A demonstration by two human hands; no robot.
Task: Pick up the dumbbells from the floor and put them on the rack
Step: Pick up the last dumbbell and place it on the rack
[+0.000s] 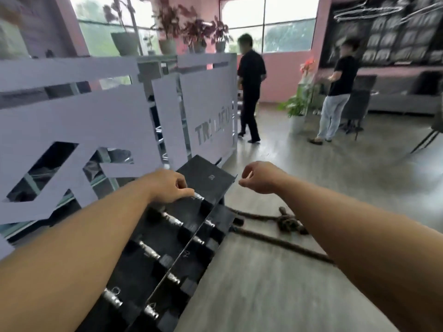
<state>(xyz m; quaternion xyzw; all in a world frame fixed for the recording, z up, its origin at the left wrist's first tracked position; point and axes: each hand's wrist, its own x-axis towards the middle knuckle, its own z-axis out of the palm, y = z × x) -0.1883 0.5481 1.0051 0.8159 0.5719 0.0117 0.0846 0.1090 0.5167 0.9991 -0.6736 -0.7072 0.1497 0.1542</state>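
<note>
left hand [171,186] closed on a dumbbell handle [198,196] at the black rack's [206,174] top tier — right hand [260,177] loosely curled, empty, above the floor [263,283].
</note>
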